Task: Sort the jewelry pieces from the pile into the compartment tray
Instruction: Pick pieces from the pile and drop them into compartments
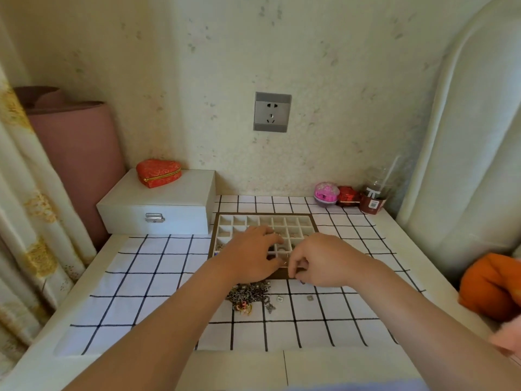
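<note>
A brown-framed compartment tray (308, 221) with white cells lies on the checked cloth; some cells hold small pieces. Just in front of it sits the jewelry pile (249, 292), a dark tangle of metal with a gold and red piece at its near edge. Two small square pieces (310, 298) lie to the pile's right. My left hand (251, 255) hovers over the tray's front left cells, fingers curled. My right hand (318, 261) is over the tray's front edge. Between the fingertips of both hands is a thin pale piece (286, 259), too small to identify.
A white latched box (158, 204) with a red heart-shaped pouch (158, 173) stands at the back left. At the back right are a pink ball (326, 193), a red pouch (348, 196) and a clear cup (377, 193). An orange cloth (490, 286) lies off the right edge.
</note>
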